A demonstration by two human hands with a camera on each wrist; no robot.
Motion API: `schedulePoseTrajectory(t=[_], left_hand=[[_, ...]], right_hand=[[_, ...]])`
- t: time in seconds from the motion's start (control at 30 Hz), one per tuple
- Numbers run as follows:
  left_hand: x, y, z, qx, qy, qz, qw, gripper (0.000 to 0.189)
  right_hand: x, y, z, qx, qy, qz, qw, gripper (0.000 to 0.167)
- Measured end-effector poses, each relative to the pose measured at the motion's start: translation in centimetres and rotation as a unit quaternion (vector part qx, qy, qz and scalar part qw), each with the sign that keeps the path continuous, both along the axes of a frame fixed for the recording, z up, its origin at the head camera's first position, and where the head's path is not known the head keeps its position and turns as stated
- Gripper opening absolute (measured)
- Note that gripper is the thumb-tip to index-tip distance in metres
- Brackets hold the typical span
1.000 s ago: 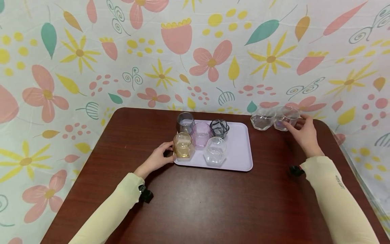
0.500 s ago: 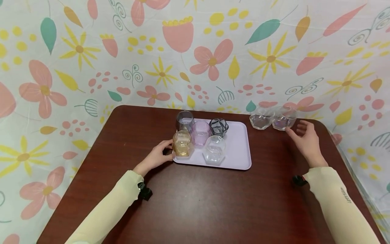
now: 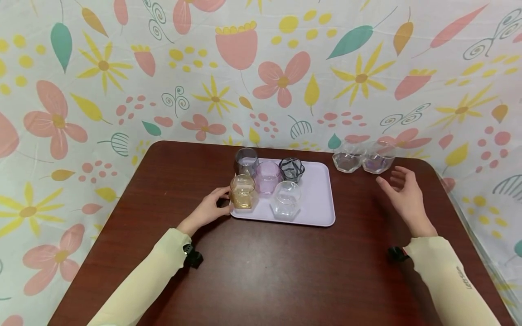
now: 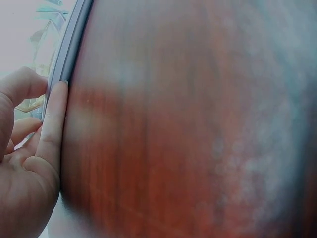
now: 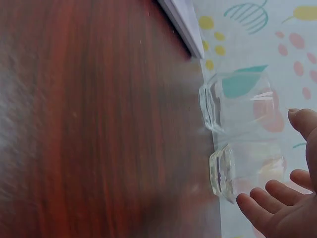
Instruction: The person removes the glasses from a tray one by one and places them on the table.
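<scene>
My left hand [image 3: 208, 207] grips the front left corner of a pale lilac tray [image 3: 320, 199], its fingers close by an amber glass [image 3: 243, 197]. In the left wrist view its fingers [image 4: 55, 106] lie along and over the tray's rim. Also on the tray are a pink glass [image 3: 268, 179], a dark patterned glass [image 3: 292, 169] and a clear glass [image 3: 286, 201]; a grey glass [image 3: 246, 160] overlaps its back left corner. My right hand [image 3: 403, 197] is spread and holds nothing, just in front of two clear faceted glasses [image 3: 378, 160], [image 5: 242, 101] standing side by side.
The dark reddish-brown table [image 3: 261, 271] reaches back to a white wall covering [image 3: 281, 122] printed with flowers and leaves. Both clear glasses stand at the table's back right, close to that covering.
My right hand has let go of the rightmost clear glass and drawn back toward me. The left hand stays at the tray's corner, and the glasses stand as before.
</scene>
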State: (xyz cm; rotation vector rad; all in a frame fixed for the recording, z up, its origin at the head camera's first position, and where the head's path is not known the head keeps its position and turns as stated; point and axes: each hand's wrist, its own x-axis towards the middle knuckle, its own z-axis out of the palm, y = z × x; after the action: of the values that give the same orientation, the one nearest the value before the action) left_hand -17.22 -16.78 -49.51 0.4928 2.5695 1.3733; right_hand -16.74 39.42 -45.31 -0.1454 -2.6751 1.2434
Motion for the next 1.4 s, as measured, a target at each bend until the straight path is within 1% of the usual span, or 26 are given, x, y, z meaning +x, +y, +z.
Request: schedulePoseTrajectory(t=[0.23, 0.47, 0.73, 0.9, 1.03, 1.2, 1.4], left_hand=[[0.1, 0.1, 0.2, -0.004, 0.001, 0.001, 1.0, 0.067], [0.1, 0.1, 0.2, -0.009, 0.0, 0.002, 1.0, 0.067], [0.1, 0.1, 0.2, -0.001, -0.005, 0.002, 1.0, 0.067], [0.1, 0.1, 0.1, 0.002, 0.008, 0.0, 1.0, 0.066], [0.1, 0.1, -0.1, 0.004, 0.017, 0.001, 0.9999, 0.066], [0.1, 0.1, -0.1, 0.008, 0.011, 0.003, 0.9999, 0.066], [0.0, 0.1, -0.1, 0.0, 0.007, 0.002, 1.0, 0.066]], right_hand=[[1.2, -1.0, 0.1, -0.012, 0.026, 0.004, 0.9996, 0.075], [2.6, -1.8, 0.4, -0.009, 0.025, 0.013, 0.9996, 0.076], [3.8, -3.0, 0.8, -0.013, 0.038, 0.024, 0.9989, 0.072], [4.5, -4.0, 1.0, -0.02, 0.041, 0.036, 0.9983, 0.07], [4.9, -5.2, 1.1, -0.032, 0.051, 0.048, 0.997, 0.068], [5.1, -6.5, 1.2, -0.043, 0.068, 0.061, 0.9949, 0.064], [5.4, -8.1, 1.2, -0.052, 0.073, 0.088, 0.992, 0.062]])
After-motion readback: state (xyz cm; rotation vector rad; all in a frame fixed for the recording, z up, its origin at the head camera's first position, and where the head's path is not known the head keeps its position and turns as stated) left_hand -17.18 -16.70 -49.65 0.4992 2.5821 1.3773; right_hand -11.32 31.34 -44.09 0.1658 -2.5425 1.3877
